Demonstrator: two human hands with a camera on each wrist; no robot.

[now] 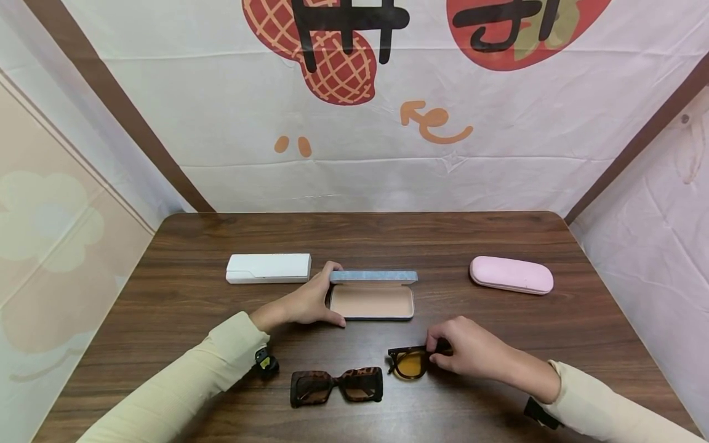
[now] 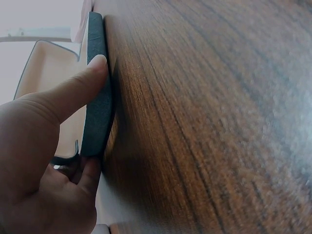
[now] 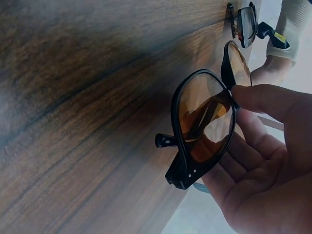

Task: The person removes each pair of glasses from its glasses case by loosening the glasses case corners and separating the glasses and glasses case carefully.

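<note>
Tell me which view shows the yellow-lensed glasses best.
The right wrist view: the glasses appear largest there, mostly unobstructed. In the head view, the right hand covers one side; the left wrist view doesn't show them.

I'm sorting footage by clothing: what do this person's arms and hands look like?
The left sleeve and right sleeve are long and pale cream. A black device with a yellow marking sits at the left cuff, another black device at the right. The left hand and right hand wear no gloves.
</note>
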